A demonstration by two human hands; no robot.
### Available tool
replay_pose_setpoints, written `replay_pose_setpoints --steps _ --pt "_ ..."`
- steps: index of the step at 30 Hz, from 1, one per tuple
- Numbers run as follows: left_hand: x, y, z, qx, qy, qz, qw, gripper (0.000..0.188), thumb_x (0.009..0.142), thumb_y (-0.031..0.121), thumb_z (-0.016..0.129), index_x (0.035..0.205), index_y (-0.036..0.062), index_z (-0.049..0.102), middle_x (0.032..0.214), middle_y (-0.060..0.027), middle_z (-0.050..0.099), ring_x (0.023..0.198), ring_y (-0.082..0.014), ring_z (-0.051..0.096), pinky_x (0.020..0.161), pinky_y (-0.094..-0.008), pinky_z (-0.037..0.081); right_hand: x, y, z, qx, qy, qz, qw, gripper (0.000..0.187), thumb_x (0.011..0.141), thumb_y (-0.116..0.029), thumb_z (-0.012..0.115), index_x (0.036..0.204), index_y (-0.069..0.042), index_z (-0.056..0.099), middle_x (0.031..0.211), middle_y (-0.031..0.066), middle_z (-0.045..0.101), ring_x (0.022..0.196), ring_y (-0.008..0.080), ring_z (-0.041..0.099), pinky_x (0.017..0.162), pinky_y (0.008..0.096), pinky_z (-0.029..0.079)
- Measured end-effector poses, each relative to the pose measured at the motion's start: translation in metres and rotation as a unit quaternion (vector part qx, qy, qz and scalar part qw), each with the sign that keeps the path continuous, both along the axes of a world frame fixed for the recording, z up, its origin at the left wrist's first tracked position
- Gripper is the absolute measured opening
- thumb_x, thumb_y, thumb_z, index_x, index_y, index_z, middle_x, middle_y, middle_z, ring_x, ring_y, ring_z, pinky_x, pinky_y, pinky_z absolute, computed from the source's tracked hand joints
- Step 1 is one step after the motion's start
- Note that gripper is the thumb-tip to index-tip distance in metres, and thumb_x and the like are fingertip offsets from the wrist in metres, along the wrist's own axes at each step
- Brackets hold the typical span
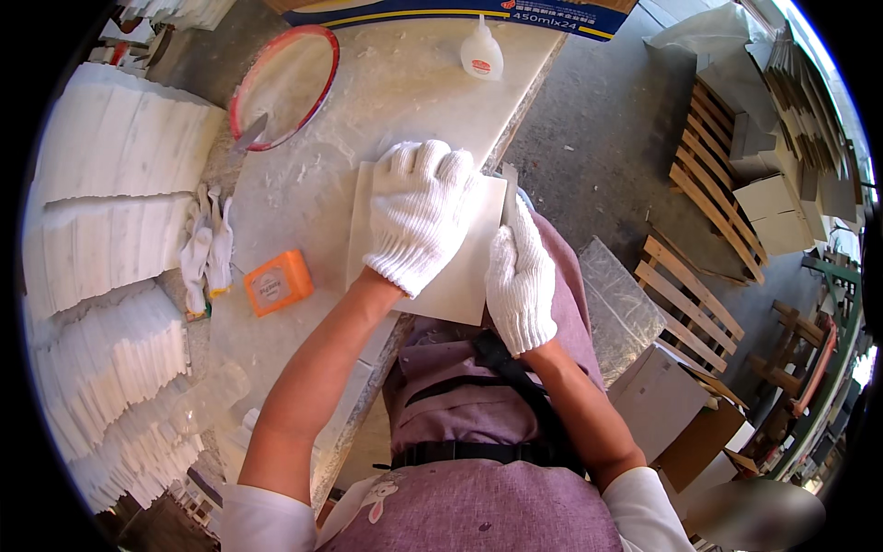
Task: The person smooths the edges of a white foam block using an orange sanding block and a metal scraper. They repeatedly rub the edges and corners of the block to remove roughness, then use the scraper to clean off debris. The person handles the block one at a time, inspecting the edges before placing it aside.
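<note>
Both of my hands wear white knitted gloves. My left hand [418,216] lies on a flat off-white tile [464,281], its fingers curled over and pressing it near the table's right edge. The tile's near right corner juts out over the edge, above my lap. In my right hand [521,281] is a thin, flat grey blade [510,189], pointing away from me along the tile's right side. The fingers are closed around its lower part, so its handle end is hidden. Whether the blade touches the tile's edge I cannot tell.
On the table [303,202] stand an orange box [278,283], a white squeeze bottle [481,57] and a red-rimmed round tray [333,69] with a putty knife [250,133]. Spare gloves [219,244] and stacked white slabs [120,138] line the left. Wooden pallets [708,198] stand right.
</note>
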State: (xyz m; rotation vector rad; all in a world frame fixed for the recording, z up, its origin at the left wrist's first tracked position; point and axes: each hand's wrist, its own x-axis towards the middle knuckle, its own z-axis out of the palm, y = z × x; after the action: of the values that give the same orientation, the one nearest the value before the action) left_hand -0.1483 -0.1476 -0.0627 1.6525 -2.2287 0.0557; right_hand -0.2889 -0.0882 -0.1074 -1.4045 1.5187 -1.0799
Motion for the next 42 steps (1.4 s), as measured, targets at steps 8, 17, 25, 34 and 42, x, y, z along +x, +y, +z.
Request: replay_pose_setpoints --steps 8,17,25,34,42 --pt "-0.001 -0.004 -0.004 -0.056 0.009 -0.009 0.998 0.013 0.085 0.024 0.064 0.09 0.0132 0.059 0.09 -0.0064 0.055 0.088 -0.0299 0.054 0.078 -0.0433 0.043 -0.001 0.003 0.006 -0.012 0.056 -0.001 0.998 0.049 0.094 -0.011 0.055 0.142 -0.008 0.047 0.089 0.0219 0.068 0.07 0.031 0.069 0.066 0.0342 0.053" --pt "0.0 -0.001 -0.004 -0.016 0.0 -0.008 1.0 0.021 0.086 0.022 0.065 0.104 0.0109 0.061 0.099 -0.0093 0.058 0.094 -0.0324 0.055 0.082 -0.0452 0.044 -0.004 0.002 0.014 -0.006 0.065 0.023 0.998 0.049 0.094 -0.01 0.056 0.142 -0.005 0.046 0.088 0.0245 0.067 0.068 0.0329 0.068 0.063 0.0354 0.052" --pt "0.0 -0.002 -0.003 -0.011 -0.01 -0.019 1.0 0.021 0.086 0.021 0.065 0.104 0.0108 0.061 0.1 -0.009 0.058 0.095 -0.0323 0.055 0.082 -0.0449 0.044 -0.009 -0.008 -0.001 -0.018 0.045 0.06 0.997 0.044 0.094 -0.011 0.054 0.137 -0.002 0.049 0.097 0.0261 0.067 0.081 0.0372 0.069 0.071 0.0383 0.053" --pt "-0.001 -0.002 -0.004 -0.019 0.002 -0.01 1.0 0.02 0.087 0.022 0.064 0.103 0.0107 0.061 0.1 -0.0101 0.058 0.094 -0.0329 0.055 0.082 -0.0451 0.044 -0.002 0.001 0.01 0.001 0.033 -0.002 0.999 0.044 0.095 -0.012 0.054 0.138 -0.003 0.049 0.095 0.0254 0.067 0.08 0.0356 0.069 0.072 0.038 0.054" --pt "-0.001 -0.002 -0.004 -0.015 -0.008 -0.006 1.0 0.019 0.087 0.022 0.064 0.103 0.0106 0.061 0.099 -0.0099 0.058 0.094 -0.0332 0.055 0.081 -0.0454 0.044 -0.002 0.001 0.015 -0.002 0.035 0.006 0.999 0.046 0.095 -0.012 0.055 0.139 -0.004 0.048 0.09 0.0247 0.067 0.071 0.0334 0.069 0.065 0.0353 0.053"
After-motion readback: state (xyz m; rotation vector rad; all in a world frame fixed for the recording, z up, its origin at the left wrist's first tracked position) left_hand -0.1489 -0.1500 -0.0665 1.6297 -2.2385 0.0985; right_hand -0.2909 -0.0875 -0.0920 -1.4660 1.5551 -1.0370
